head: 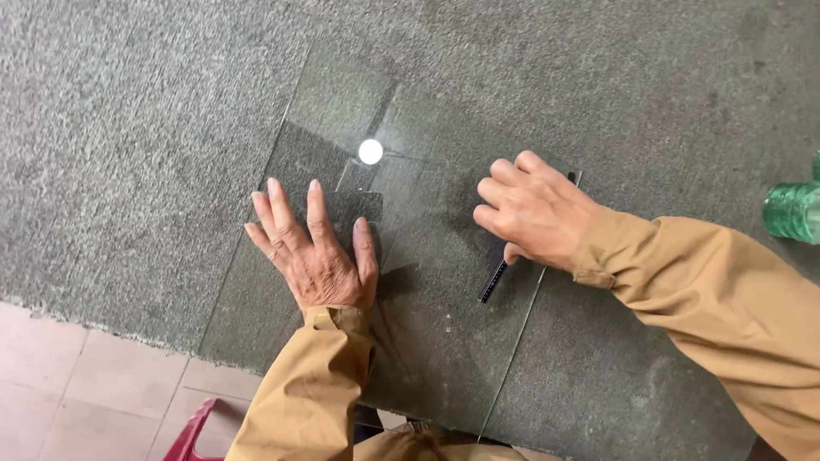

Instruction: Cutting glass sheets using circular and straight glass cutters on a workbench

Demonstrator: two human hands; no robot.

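Tan sleeves (316, 384) reach from the near edge of the grey carpeted table (128, 171), where a clear glass sheet (436, 341) lies flat. Left hand (314, 256) presses open-palmed on its left part. Right hand (534, 213), fingers curled, grips a thin black tool (493, 282) near the right edge, its long axis running toward the near edge.

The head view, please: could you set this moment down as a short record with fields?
Surface: grey carpeted table
Workpiece: clear glass sheet lying flat on the carpet
Left hand: palm down, fingers spread, pressing flat on the glass
Right hand: curled around a slim black tool, tip on the glass
Reflection: bright round light spot on the glass
Right edge: green glass pieces
Below: tiled floor, red object
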